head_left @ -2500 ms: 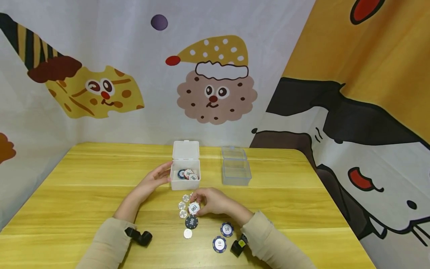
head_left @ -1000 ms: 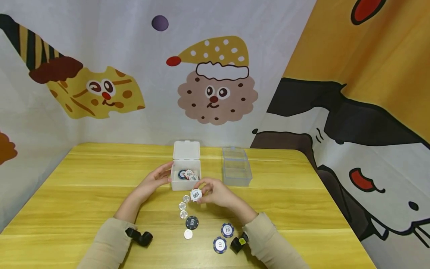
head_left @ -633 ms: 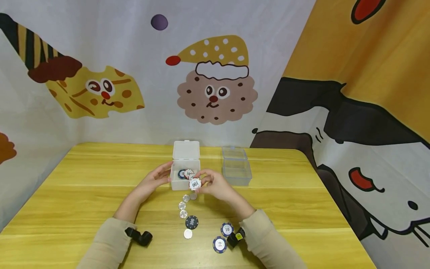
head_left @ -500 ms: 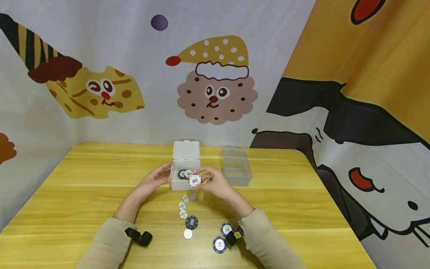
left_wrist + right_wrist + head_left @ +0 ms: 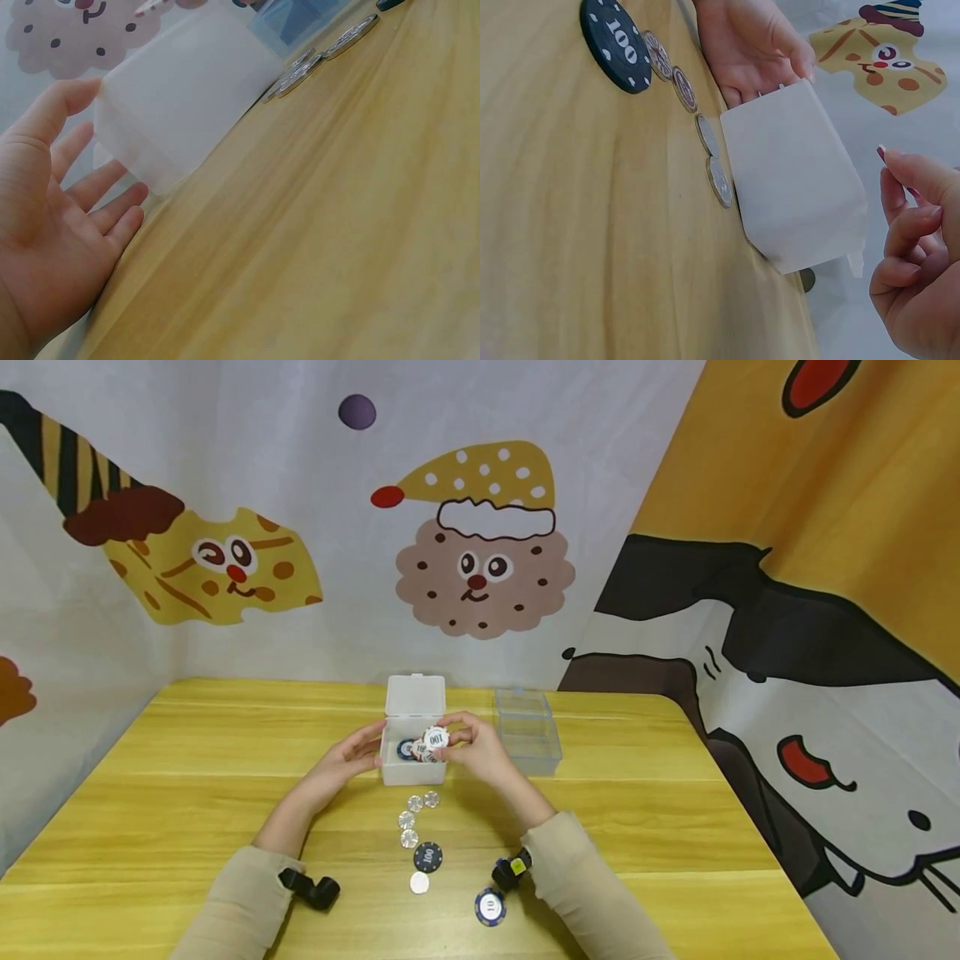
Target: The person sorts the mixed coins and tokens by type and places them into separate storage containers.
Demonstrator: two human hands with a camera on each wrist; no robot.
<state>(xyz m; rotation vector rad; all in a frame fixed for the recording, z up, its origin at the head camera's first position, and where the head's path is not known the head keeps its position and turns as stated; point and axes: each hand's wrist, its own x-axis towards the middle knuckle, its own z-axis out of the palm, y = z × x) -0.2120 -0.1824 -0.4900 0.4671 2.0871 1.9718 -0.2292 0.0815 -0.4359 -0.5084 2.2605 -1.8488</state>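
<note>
My right hand (image 5: 480, 750) pinches a white poker chip (image 5: 436, 738) marked 100 between thumb and fingers. The chip is held above the right part of a white lidded box (image 5: 413, 774), whose lid stands raised at the back. Inside the box lie a blue chip (image 5: 405, 749) and white chips, partly covered by the held one. My left hand (image 5: 341, 764) touches the box's left side; in the left wrist view its thumb meets a corner and the fingers (image 5: 109, 184) extend along the wall. In the right wrist view the held chip is barely visible.
Several silver coins (image 5: 407, 820) curve in front of the white box. Nearer lie a black 100 chip (image 5: 428, 857), a pale round disc (image 5: 419, 882) and a blue 10 chip (image 5: 491, 907). Another blue chip is mostly hidden by the right wrist camera. A clear open box (image 5: 528, 752) stands right.
My right hand has lifted the white 100 chip from beside the coins and carried it away from me, over the white box. The left hand has stayed at the box.
</note>
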